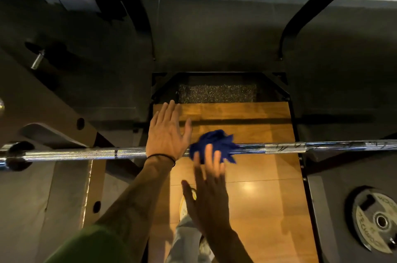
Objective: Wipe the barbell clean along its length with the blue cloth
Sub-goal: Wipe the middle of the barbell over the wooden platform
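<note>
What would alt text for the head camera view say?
A blue cloth is draped over a chrome barbell; the open left hand hovers beside it and the open right hand reaches toward it, above a wooden platform.

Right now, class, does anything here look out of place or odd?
The blue cloth is bunched on the barbell, held by neither the open left hand nor the open right hand. A weight plate lies flat on the floor, lower right.
</note>
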`<state>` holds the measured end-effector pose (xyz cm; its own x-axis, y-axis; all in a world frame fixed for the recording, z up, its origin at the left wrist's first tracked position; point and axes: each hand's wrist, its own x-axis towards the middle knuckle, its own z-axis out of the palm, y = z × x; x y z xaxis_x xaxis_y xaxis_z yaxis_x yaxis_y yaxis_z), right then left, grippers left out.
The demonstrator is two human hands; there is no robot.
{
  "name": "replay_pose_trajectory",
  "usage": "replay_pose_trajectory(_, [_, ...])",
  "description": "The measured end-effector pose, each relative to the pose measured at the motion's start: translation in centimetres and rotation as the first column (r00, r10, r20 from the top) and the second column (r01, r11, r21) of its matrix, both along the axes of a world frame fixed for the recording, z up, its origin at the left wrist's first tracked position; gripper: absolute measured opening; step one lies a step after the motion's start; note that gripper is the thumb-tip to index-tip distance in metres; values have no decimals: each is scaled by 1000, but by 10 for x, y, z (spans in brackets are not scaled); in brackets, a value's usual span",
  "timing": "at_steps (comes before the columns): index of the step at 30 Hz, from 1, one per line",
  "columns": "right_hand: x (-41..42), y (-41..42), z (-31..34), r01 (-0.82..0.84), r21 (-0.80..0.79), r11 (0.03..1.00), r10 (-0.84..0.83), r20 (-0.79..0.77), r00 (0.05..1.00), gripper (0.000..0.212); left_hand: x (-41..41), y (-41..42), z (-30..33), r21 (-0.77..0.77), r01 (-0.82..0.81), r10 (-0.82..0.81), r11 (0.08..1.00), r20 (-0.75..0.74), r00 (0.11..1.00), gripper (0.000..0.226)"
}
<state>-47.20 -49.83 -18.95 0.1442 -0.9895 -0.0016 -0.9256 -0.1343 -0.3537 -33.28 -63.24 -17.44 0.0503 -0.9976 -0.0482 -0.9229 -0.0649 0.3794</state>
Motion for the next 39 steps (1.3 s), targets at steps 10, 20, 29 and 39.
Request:
replay_pose_trajectory(10, [-1,-9,5,265,3,964,-264,92,960,71,-1,10,3,-284,164,-160,945,37,986,36])
replay_pose_trajectory(20, [-75,-18,10,63,-170,984,-68,-27,997,56,0,15,-1,-128,456,-431,881,186,883,36])
replay_pose_trajectory(29, [-37,-72,14,16,-47,999,-24,-175,984,71,-6,-1,15,221,347,-380,911,128,916,49])
replay_pose_trajectory(39, [-101,-45,2,132,-192,972,-153,-102,983,65,-15,-31,-3,754,147,27,640,-213,977,41])
